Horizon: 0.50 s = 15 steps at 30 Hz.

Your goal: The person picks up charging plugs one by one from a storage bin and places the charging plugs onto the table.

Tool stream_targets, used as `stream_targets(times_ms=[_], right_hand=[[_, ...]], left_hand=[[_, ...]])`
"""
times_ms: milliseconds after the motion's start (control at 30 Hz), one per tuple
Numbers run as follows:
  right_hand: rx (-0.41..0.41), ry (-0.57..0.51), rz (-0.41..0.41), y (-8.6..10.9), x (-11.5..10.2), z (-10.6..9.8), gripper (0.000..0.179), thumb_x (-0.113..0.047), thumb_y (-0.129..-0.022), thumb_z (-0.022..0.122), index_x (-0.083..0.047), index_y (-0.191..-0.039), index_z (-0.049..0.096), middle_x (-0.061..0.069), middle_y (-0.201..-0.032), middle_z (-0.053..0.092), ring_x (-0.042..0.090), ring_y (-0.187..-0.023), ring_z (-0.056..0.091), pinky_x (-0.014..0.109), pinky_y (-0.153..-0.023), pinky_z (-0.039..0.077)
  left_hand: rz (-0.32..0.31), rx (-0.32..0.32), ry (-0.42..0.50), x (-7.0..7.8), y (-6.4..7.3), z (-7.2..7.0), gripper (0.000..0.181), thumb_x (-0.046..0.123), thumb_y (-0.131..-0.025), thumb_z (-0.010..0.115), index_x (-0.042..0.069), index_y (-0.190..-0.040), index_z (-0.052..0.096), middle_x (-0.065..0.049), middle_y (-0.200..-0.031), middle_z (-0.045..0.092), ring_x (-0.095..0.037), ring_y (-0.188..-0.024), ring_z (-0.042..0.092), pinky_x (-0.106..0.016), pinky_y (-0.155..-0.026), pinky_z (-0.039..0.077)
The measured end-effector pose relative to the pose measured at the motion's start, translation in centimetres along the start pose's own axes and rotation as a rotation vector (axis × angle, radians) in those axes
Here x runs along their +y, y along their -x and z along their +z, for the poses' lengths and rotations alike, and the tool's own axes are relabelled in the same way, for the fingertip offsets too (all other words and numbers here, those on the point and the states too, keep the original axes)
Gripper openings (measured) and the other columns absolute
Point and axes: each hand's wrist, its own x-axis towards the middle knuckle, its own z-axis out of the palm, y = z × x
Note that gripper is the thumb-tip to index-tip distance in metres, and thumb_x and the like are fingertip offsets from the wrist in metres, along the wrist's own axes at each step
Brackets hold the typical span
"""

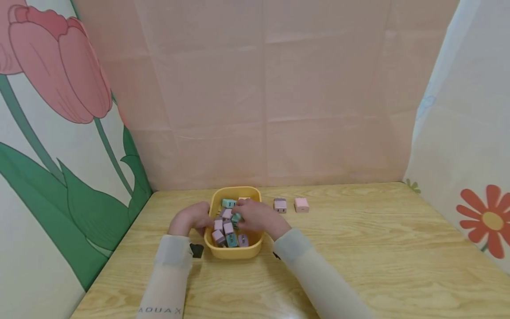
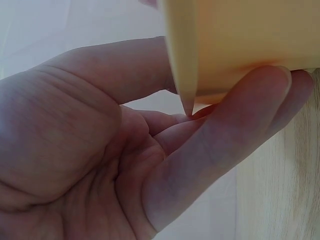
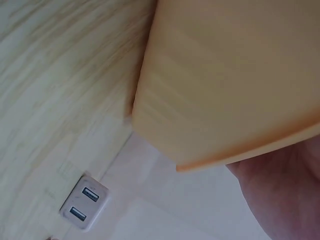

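Observation:
A yellow plastic bin [image 1: 234, 253] stands on the table, holding several small USB wall chargers in lilac, teal and green. My left hand [image 1: 194, 218] grips the bin's left wall; in the left wrist view the hand [image 2: 130, 130] has the wall of the bin [image 2: 260, 35] between thumb and fingers. Over the right rim, my right hand [image 1: 256, 215] reaches inside, its fingertips at a green charger [image 1: 236, 218]. Whether they pinch it is hidden. From the right wrist, the bin's outer wall [image 3: 225, 85] covers most of that hand [image 3: 280, 187].
Right of the bin, on the wood-grain table [image 1: 358, 248], lie a lilac charger [image 1: 280, 205] and a pink charger [image 1: 301, 205]. The lilac charger [image 3: 85, 202] shows two USB ports in the right wrist view. A pink sheet [image 1: 263, 97] hangs behind the table.

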Motion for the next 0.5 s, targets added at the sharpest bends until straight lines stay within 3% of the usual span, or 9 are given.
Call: stream_targets(times_ms=[300,500], right_hand=[[-0.011,0.028,-0.020,-0.09,-0.16,0.05,0.035,-0.027,-0.101,0.078,-0.022,-0.136,0.074,0.002,-0.139,0.071,0.021,-0.126,0.064,0.041,-0.114,0.056],[-0.034,0.012,-0.010,-0.08,-0.26,-0.10,0.034,-0.015,-0.098,0.079,-0.023,-0.131,0.076,0.000,-0.133,0.073,0.018,-0.116,0.064,0.039,-0.111,0.058]], left_hand=[[0.015,-0.001,0.004,-0.06,-0.07,0.03,0.031,0.007,-0.094,0.075,-0.002,-0.123,0.068,-0.014,-0.104,0.077,-0.024,-0.085,0.077,-0.041,-0.085,0.066],[0.003,0.000,0.014,-0.18,-0.11,0.02,0.034,0.007,-0.093,0.075,-0.001,-0.125,0.067,-0.014,-0.106,0.077,-0.024,-0.086,0.077,-0.042,-0.086,0.066]])
